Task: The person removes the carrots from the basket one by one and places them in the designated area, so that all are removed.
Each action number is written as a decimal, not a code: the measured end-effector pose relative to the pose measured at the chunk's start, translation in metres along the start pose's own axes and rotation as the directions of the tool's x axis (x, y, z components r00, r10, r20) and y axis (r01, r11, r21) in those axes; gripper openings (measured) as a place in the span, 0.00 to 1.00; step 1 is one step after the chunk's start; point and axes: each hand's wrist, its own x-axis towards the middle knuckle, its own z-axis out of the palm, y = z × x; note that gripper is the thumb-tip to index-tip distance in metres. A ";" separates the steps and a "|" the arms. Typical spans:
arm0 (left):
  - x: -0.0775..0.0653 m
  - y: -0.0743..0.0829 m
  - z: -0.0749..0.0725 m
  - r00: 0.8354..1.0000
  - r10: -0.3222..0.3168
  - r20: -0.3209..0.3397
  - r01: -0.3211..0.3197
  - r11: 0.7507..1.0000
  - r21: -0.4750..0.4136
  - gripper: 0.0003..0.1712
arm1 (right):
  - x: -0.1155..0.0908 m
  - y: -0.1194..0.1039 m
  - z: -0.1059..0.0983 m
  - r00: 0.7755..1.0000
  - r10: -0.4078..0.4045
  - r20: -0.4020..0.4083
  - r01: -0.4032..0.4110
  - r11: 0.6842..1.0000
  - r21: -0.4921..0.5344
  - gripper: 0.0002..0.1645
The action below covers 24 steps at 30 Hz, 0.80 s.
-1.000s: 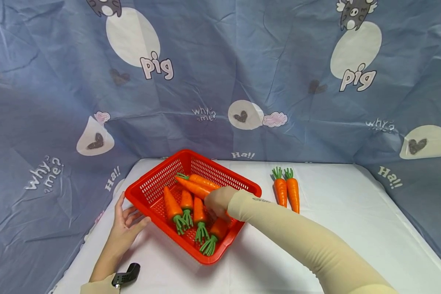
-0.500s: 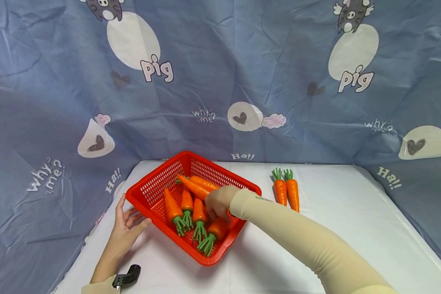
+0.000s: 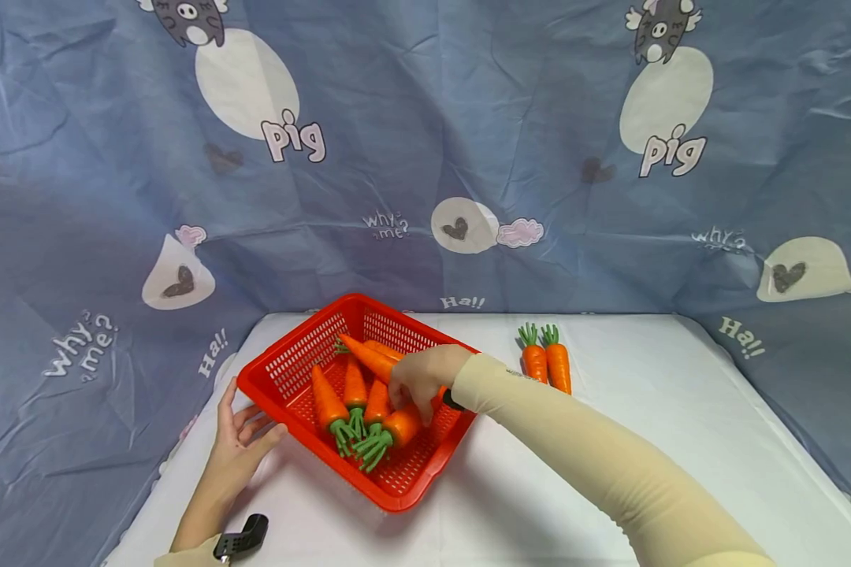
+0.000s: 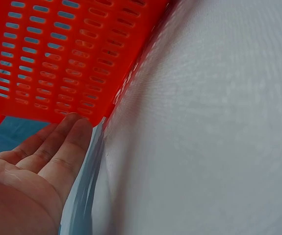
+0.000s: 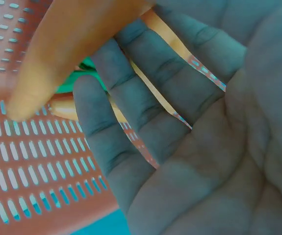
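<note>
A blue pig-print cloth (image 3: 553, 157) hangs behind a white-covered counter (image 3: 645, 433). On it, left of centre, sits a red basket (image 3: 397, 502). A beige sleeve (image 3: 574, 449) crosses the basket's right side to the right hand (image 3: 425, 376), down inside; whether that grip is clamped on anything cannot be told. The left hand (image 3: 235, 449) has its grip apart, thumb and fingers touching the basket's left corner. Orange carrots (image 3: 328, 399) with green tops lie in the basket around the right hand, and two more carrots (image 3: 558, 368) side by side on the counter beyond the sleeve
</note>
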 end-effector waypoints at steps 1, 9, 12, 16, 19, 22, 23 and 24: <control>0.000 0.000 0.000 1.000 -0.001 -0.002 0.001 1.000 0.005 0.66 | -0.001 0.001 -0.002 1.000 -0.004 -0.007 0.004 1.000 0.022 0.25; 0.000 -0.002 0.001 1.000 0.006 -0.006 -0.006 1.000 -0.005 0.67 | -0.008 0.011 -0.013 0.993 -0.096 -0.064 0.104 0.983 0.154 0.22; 0.001 -0.002 0.001 1.000 0.014 -0.003 -0.014 1.000 -0.021 0.66 | -0.010 0.015 -0.015 0.990 -0.102 -0.095 0.118 0.976 0.181 0.22; 0.001 -0.003 0.001 1.000 0.020 0.001 -0.020 0.999 -0.036 0.67 | -0.015 0.019 -0.016 0.987 -0.092 -0.134 0.121 0.968 0.220 0.22; 0.001 -0.003 0.001 1.000 0.019 0.000 -0.019 0.999 -0.036 0.66 | -0.021 0.021 -0.018 0.984 -0.084 -0.157 0.123 0.957 0.262 0.22; 0.001 -0.002 0.000 1.000 0.014 0.001 -0.014 0.999 -0.037 0.66 | -0.027 0.024 -0.020 0.978 -0.083 -0.189 0.139 0.942 0.306 0.22; 0.001 -0.002 0.000 1.000 0.012 0.001 -0.012 0.999 -0.039 0.66 | -0.028 0.026 -0.020 0.976 -0.083 -0.202 0.145 0.938 0.316 0.21; 0.001 -0.002 0.000 1.000 0.012 0.002 -0.012 0.999 -0.039 0.66 | -0.029 0.027 -0.020 0.973 -0.087 -0.215 0.154 0.935 0.320 0.21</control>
